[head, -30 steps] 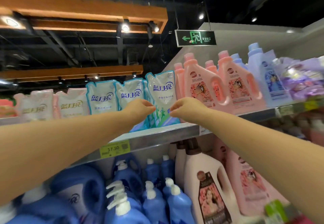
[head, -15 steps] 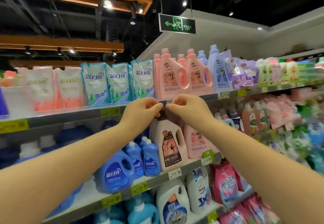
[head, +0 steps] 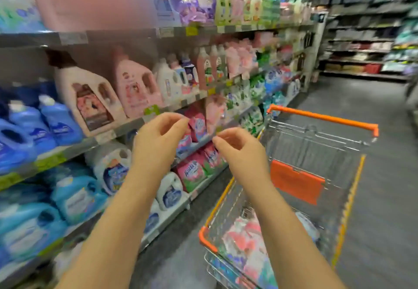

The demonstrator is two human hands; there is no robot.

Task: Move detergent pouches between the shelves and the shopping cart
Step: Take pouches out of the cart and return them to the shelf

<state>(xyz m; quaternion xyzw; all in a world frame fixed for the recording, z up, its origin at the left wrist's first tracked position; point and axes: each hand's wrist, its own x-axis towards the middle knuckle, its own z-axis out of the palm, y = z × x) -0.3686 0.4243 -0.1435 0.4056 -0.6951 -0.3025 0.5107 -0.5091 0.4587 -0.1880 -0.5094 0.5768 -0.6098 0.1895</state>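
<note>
My left hand (head: 156, 139) and my right hand (head: 239, 150) hover side by side in mid-air, fingers loosely curled and apart, holding nothing. They are in front of the lower shelves, above the near left corner of the wire shopping cart (head: 321, 116) with its orange rim. Pink, white and blue detergent pouches (head: 244, 241) lie in the cart's bottom, partly hidden by my right forearm. Pink pouches (head: 192, 173) stand on a low shelf just behind my hands. The top shelf pouches (head: 15, 5) are a blur at the upper left.
Shelves (head: 126, 37) of detergent bottles run along the left: blue jugs (head: 52, 121), a white bottle (head: 88, 98), a pink bottle (head: 133, 87). An orange flap (head: 296, 184) hangs inside the cart. Grey aisle floor (head: 384, 175) stretches to the right, with more shelving (head: 362, 39) at the far end.
My view has swung down and right, from the top shelf to the lower shelves and the cart. Both hands have come away from the top shelf's pouches, empty, and spread slightly apart.
</note>
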